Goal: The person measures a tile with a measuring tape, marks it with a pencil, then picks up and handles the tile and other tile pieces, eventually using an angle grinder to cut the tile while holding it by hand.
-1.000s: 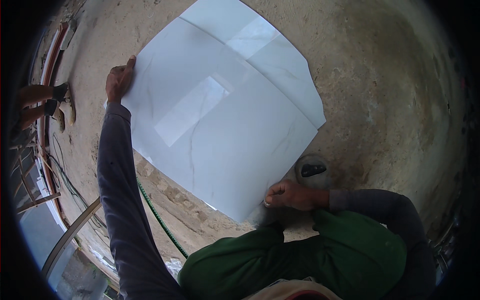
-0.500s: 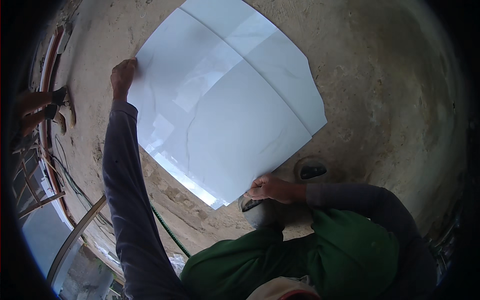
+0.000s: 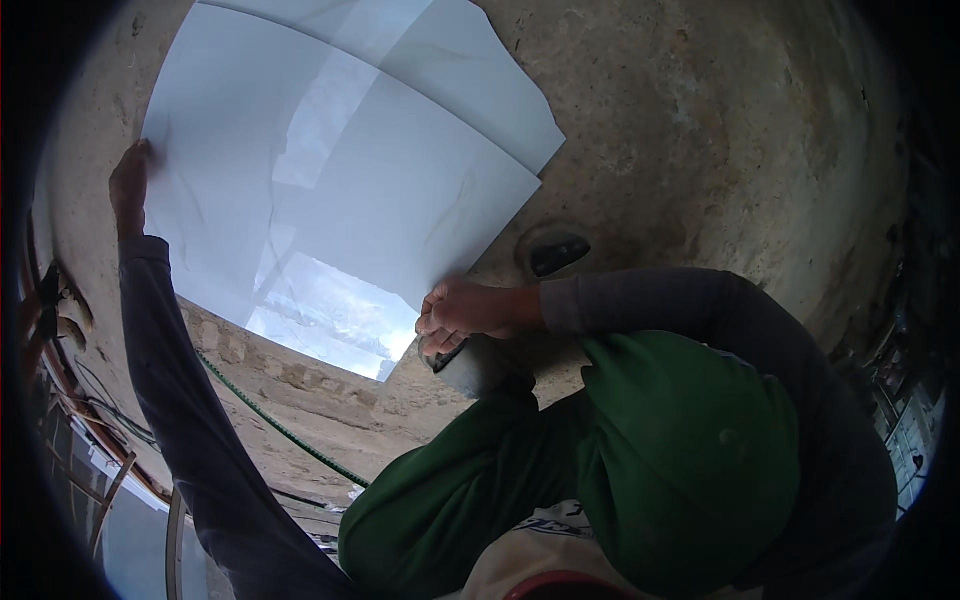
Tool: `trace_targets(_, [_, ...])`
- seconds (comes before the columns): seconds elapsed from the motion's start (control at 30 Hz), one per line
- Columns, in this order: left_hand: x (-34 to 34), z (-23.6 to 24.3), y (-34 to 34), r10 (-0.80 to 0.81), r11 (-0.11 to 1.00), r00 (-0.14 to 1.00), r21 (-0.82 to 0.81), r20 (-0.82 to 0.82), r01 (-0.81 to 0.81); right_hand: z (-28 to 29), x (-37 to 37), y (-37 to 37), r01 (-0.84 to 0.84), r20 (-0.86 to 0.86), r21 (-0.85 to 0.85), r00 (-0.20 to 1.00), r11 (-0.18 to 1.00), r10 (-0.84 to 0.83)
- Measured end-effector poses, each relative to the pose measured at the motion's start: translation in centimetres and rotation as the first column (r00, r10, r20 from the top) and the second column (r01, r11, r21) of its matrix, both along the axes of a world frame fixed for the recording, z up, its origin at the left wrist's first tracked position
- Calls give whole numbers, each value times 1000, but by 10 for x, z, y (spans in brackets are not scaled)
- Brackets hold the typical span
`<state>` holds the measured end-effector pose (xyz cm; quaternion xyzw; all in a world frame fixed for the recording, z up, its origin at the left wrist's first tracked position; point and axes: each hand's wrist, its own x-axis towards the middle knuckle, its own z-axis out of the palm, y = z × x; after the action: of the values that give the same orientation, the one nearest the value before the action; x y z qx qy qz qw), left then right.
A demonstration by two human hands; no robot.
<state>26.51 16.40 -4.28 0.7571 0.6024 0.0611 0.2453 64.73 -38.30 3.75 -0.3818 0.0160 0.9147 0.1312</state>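
A large glossy white tile with faint grey veins lies over another white tile, which sticks out along the far right side. At the upper tile's left edge, my left hand has its fingers closed on the rim, arm stretched out. My right hand is curled at the near right edge, close to the near corner. Its fingertips meet the tile's rim there; their undersides are hidden. Bright sky reflections cover parts of the glossy surface.
Rough brown concrete floor surrounds the tiles. My dark shoe tips show beside the right edge and under my right hand. A green hose runs close to my left forearm. At far left are another person's feet and metal framing.
The whole view has shifted, so tiles, floor and hands appear farther left and higher. Both hands stay at the tile's edges, and my right hand's fingers look more curled.
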Motion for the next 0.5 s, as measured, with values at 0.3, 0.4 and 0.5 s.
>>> trace_targets(0.3, [3, 22, -11, 4, 995, 988, 100, -151, 12, 19, 30, 24, -50, 83, 137, 996, 989, 38])
trace_targets(0.4, [25, 15, -26, 24, 1000, 977, 15, -213, -21, 20, 54, 18, -140, 179, 231, 979, 963, 99])
trace_targets(0.5, [34, 19, -32, 43, 997, 991, -54, -128, -50, 24, 86, 12, -292, 433, 451, 898, 843, 79])
